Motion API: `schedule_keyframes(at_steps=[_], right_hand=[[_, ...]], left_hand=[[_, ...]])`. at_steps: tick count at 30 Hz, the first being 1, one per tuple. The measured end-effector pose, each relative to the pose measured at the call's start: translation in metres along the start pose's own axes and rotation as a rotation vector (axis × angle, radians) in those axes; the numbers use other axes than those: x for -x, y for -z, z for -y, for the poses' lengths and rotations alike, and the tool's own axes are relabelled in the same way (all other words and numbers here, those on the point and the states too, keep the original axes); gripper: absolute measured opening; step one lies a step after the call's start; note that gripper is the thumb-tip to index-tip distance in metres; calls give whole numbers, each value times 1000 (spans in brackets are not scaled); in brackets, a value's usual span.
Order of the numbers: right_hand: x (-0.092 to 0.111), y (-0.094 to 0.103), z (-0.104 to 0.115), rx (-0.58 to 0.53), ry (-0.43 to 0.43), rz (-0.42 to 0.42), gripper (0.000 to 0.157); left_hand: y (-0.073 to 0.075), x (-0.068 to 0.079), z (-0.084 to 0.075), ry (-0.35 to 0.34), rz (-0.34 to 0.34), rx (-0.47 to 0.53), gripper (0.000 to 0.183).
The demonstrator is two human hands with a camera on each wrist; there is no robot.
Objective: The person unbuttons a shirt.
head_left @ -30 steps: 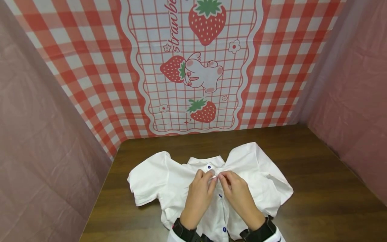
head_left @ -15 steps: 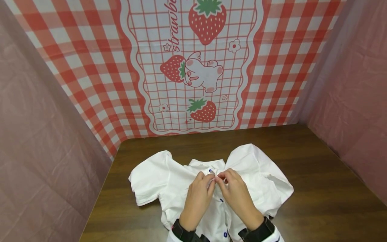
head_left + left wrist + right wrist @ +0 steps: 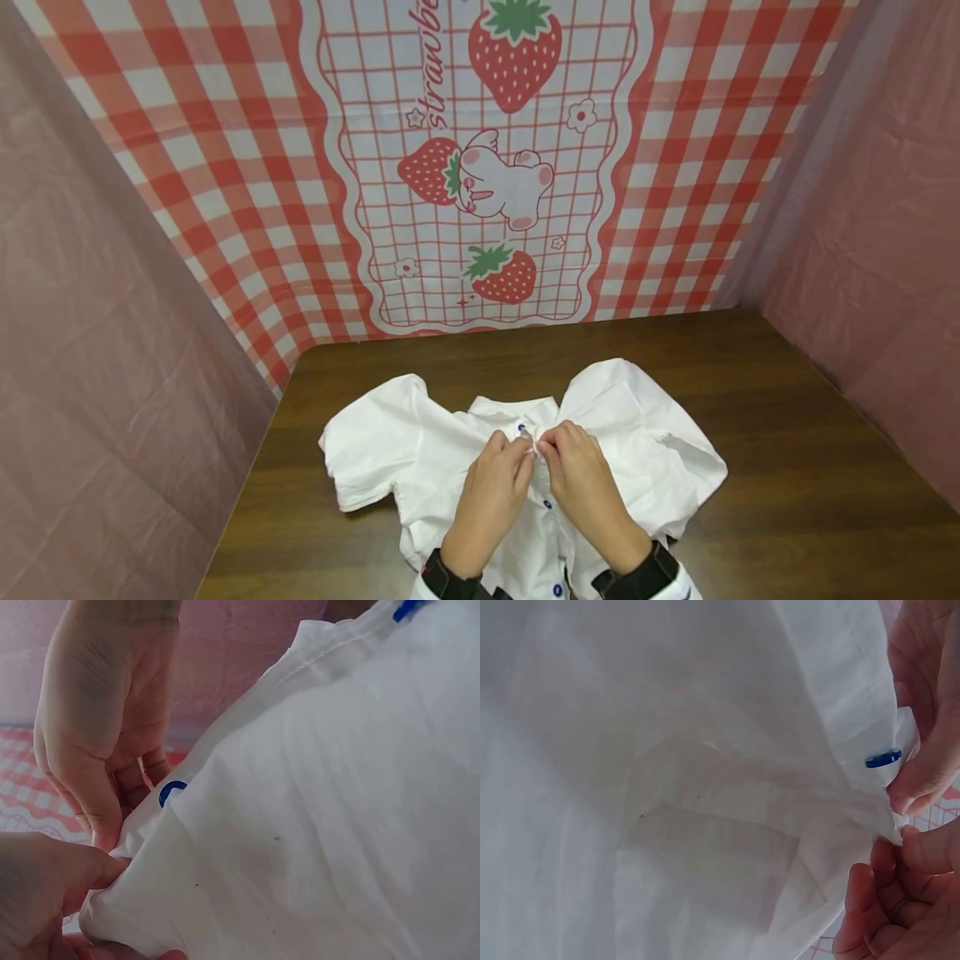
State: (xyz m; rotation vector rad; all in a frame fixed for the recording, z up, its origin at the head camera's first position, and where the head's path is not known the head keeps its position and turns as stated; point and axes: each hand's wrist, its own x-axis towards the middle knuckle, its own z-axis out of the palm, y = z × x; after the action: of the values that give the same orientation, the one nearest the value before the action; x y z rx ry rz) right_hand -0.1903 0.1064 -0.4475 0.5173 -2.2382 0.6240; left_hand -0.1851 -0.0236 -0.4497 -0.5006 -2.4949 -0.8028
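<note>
A white short-sleeved shirt [image 3: 442, 450] with blue buttons lies spread on the table, collar away from me. My left hand [image 3: 491, 492] pinches its front placket just below the top button [image 3: 522, 427]. Opposite it, my right hand [image 3: 588, 487] pinches the placket's other edge, the fingertips of both hands nearly meeting. In the left wrist view, the left hand [image 3: 45, 892] grips the raised cloth near a blue button [image 3: 172, 793]. The right wrist view has the right hand [image 3: 915, 892] pinching the cloth edge. Whatever lies between the fingertips is hidden.
The brown wooden table [image 3: 787, 467] extends on both sides of the shirt. Behind it hangs a red-and-white checked cloth [image 3: 675, 167] with strawberry prints. Pink curtains [image 3: 112, 333] enclose the sides. A black band [image 3: 637, 575] circles each wrist.
Both hands have shifted slightly toward me, drawing the collar and button line a little with them. They keep pinching the placket throughout.
</note>
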Motion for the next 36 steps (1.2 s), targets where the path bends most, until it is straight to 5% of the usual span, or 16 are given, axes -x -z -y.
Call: schedule_keyframes(at_steps=[23, 36], right_hand=[[5, -2, -1, 43, -38, 52, 11], [5, 6, -6, 21, -162, 126, 9]], left_hand=[[-2, 9, 6, 20, 27, 70, 8], [5, 12, 9, 36, 29, 141, 10]])
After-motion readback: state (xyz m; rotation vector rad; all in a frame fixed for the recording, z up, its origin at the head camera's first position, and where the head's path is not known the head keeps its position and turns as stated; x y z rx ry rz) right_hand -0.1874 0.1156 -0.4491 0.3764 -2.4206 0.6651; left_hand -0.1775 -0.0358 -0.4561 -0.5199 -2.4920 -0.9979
